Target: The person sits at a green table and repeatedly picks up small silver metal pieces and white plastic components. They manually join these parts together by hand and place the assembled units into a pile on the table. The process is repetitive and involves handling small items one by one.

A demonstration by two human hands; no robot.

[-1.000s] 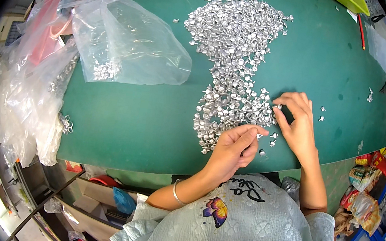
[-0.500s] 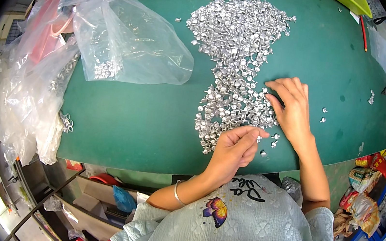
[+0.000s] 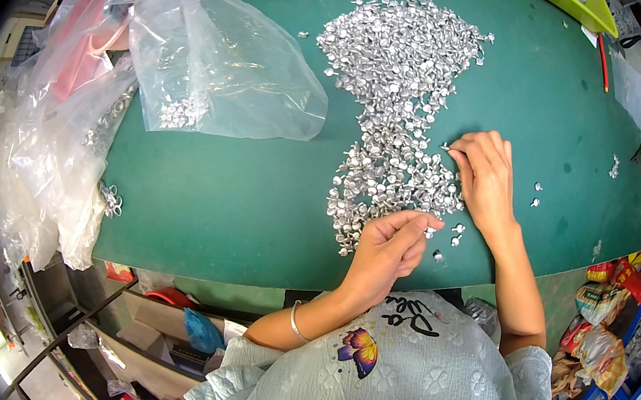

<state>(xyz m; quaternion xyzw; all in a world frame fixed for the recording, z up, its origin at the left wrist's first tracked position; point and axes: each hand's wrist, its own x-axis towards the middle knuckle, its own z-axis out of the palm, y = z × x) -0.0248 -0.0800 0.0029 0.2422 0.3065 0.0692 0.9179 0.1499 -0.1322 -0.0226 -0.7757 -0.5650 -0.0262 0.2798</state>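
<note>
A long heap of small silver metal pieces (image 3: pixel 400 57), each with a rounded head and a thin stem, runs down the table towards me. At its near end my left hand (image 3: pixel 389 245) is closed in a pinch, thumb against forefinger. A silver bit shows just under those fingertips, but I cannot make out whether it is held. My right hand (image 3: pixel 487 177) is at the heap's right edge, with thumb and forefinger pinched on one small silver metal piece (image 3: pixel 446 146). Several loose pieces (image 3: pixel 457 235) lie between my hands.
On the green table (image 3: pixel 215 202), a clear plastic bag (image 3: pixel 233 67) with some silver pieces lies left of the heap. More plastic bags (image 3: pixel 49 172) hang over the left edge. Stray pieces (image 3: pixel 537 193) lie to the right. A yellow-green tray (image 3: pixel 584 8) and red pencil (image 3: pixel 602 63) are far right.
My right thumb and forefinger have come together, and a small silver metal piece now shows between their tips. The left hand keeps its pinch almost in place. The whole view has shifted slightly.
</note>
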